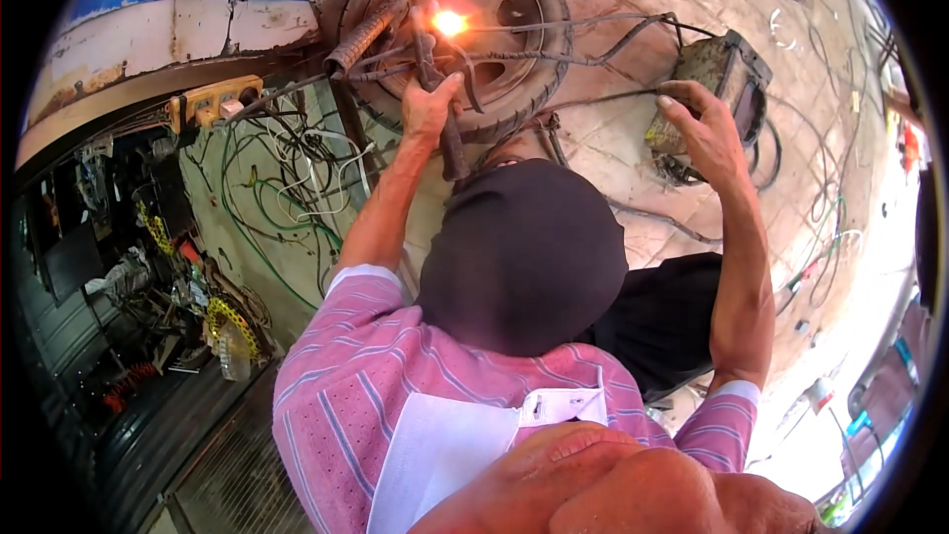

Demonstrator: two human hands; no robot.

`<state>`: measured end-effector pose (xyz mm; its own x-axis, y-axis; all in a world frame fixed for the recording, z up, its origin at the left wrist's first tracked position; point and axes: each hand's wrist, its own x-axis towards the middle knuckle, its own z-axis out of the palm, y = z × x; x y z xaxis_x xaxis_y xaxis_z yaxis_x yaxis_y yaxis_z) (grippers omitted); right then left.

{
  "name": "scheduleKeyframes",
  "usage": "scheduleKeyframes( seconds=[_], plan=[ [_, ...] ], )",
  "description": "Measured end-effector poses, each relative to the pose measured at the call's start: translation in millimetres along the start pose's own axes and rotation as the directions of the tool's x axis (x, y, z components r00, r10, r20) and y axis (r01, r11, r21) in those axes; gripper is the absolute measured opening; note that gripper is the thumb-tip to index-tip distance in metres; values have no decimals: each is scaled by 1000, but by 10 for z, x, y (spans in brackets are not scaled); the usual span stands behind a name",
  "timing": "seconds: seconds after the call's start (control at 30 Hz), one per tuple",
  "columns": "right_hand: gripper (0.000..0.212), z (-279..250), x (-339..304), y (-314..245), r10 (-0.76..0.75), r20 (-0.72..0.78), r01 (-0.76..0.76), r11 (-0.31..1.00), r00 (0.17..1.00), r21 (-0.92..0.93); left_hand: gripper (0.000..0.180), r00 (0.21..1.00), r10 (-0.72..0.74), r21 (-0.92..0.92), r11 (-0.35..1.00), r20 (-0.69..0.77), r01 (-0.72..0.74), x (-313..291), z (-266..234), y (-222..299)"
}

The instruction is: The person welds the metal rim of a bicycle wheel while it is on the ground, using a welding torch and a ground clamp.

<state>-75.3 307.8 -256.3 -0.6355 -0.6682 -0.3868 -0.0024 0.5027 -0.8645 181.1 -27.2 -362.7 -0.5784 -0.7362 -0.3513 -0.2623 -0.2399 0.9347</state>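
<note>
My left hand (430,109) is closed around a dark, worn metal bar (453,150) held over a spoked wheel with a tyre (554,10). Close to the bar's upper end burns a bright orange-white glow (450,22), which washes out the metal around it. A ribbed cylindrical piece (368,37) lies just left of the bar. Over on the right, my right hand (707,129) has its fingers apart and holds nothing that I can see. It is beside a worn boxy metal unit (727,69) with cables running from it.
Dark rods and cables (593,59) stretch between the unit and the wheel. A yellowish socket strip (213,102) and tangled green and white wires (287,178) lie at the left. Machine parts and yellow chains (229,326) crowd the lower left. My dark-clothed knee (524,247) covers part of the floor.
</note>
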Motion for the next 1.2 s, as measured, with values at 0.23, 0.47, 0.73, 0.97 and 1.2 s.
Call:
scheduleKeyframes(
  seconds=[0.23,0.47,0.73,0.97,1.2],
  plan=[
    [46,5,-5,-7,12,-5,-12,1000,1000,-24,22,1000,-12,30,999,-7,12,-11,8,44],
    [48,77,40,-63,6,2,-6,999,1000,-32,23,1000,-24,38,999,-19,25,17,-55,117],
    [46,50,-18,-333,-52,22,56,965,998,-255,33,993,-1,361,931,-119,44,98,-192,-56],
    [45,-65,-268,-61,6,-39,-8,999,999,-42,30,990,-120,202,970,-70,132,63,-181,-211],
    [45,24,-124,-155,-69,-40,69,998,997,-2,30,990,-107,145,982,-93,120,103,-361,-170]
  ],
)
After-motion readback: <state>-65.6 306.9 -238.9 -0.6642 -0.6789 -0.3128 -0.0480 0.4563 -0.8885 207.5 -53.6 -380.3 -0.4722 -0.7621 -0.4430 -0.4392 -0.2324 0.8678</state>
